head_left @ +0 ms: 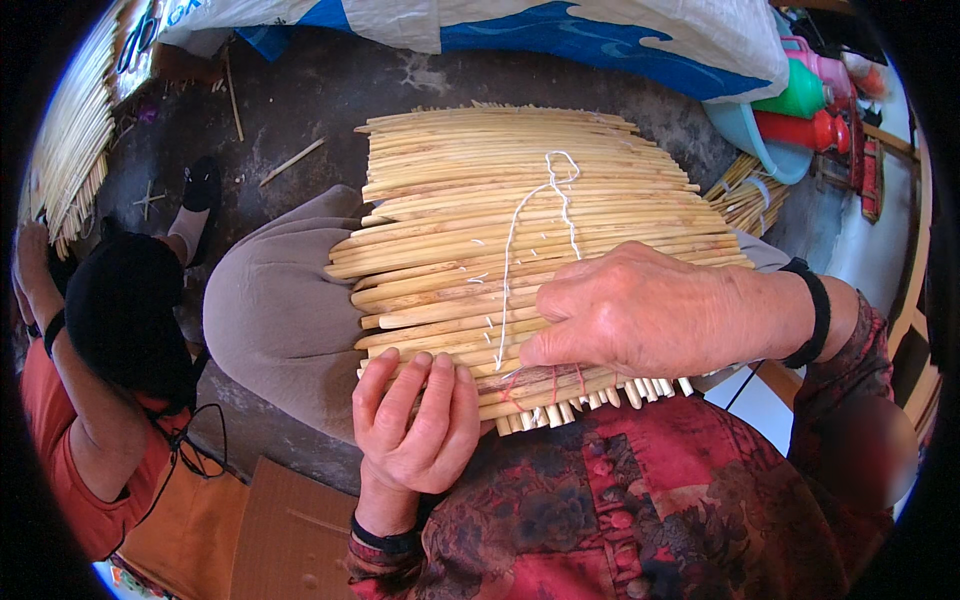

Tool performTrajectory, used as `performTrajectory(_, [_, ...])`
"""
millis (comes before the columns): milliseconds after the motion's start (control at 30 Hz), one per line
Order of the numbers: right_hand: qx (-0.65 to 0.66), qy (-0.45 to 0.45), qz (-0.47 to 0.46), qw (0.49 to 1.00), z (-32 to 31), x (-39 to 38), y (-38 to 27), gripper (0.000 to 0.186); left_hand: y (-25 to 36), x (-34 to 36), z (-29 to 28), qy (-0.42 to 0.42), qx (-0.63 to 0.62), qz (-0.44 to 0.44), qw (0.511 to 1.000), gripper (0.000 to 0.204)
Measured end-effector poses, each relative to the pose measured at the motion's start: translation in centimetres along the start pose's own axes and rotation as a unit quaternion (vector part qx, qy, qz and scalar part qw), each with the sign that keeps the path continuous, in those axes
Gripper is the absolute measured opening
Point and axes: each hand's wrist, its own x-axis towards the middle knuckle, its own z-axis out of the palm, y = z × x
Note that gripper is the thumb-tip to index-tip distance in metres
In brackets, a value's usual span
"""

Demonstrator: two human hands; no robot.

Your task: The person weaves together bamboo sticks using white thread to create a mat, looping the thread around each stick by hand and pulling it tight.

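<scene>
Patterned red and dark sleeve (640, 500), lower edge of view, belonging to the person at work; a black band on each wrist.

Left hand (415, 425): laid flat, palm down, on the near edge of the mat, fingers (400, 385) spread slightly and pressing the sticks; it grips nothing.

Right hand (640, 315): lying across the near rows, fingers curled under and closed; they appear to pinch the white string where it meets the mat, though the contact itself is hidden under the knuckles.

Mat of pale sticks (500, 210): split reeds or canes laid side by side, resting over the person's lap and a knee in grey-brown cloth (280, 310). Cut ends stick out unevenly along the near edge.

White string (510, 270): runs up from the right hand across many rows and ends in a loose loop near the far part of the mat. Small white stitches show here and there on the middle rows. Red thread (550, 380) wraps the nearest rows, just under the right hand.

Progress, as a judgement: many rows already joined into a broad sheet; binding is in hand at the near edge, with slack string unused and stick ends untrimmed.

Surroundings: a second person in an orange top (60, 440), seated to the left; a stack of loose sticks (75, 140) at far left; dark floor (300, 90) with stray sticks; a blue and white sack (620, 35); coloured plastic vessels (800, 100) at upper right; cardboard (290, 530) below.
</scene>
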Motion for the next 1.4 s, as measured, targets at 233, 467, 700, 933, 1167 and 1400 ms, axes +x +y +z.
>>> performTrajectory(233, [-0.001, -0.016, -0.013, 1.0, -0.5, 0.4, 0.0, 0.013, -0.1, 0.0, 0.1, 0.006, -0.002, 0.006, 1.0, 0.011])
performTrajectory(467, [0.009, -0.075, -0.001, 0.997, -1.3, 0.7, 0.0, 0.014, -0.1, 0.0, 0.2, 0.009, -0.009, 0.006, 1.0, 0.012])
performTrajectory(700, [0.036, -0.063, -0.003, 0.997, -1.6, 0.6, 0.1, 0.015, -0.3, -0.2, 0.2, -0.004, -0.003, 0.019, 1.0, 0.031])
performTrajectory(933, [0.027, -0.07, -0.01, 0.997, -1.5, 0.5, 0.2, 0.014, -0.4, -0.3, 0.1, -0.008, -0.008, 0.023, 1.0, 0.033])
performTrajectory(1167, [0.013, -0.059, -0.032, 0.998, -1.0, 0.3, 0.9, 0.023, -0.2, 0.2, 0.1, 0.012, -0.006, 0.009, 1.0, 0.016])
performTrajectory(1400, [0.096, -0.043, -0.021, 0.994, -1.2, 0.6, 0.8, 0.014, -0.2, 0.0, 0.2, 0.019, -0.002, 0.014, 1.0, 0.017])
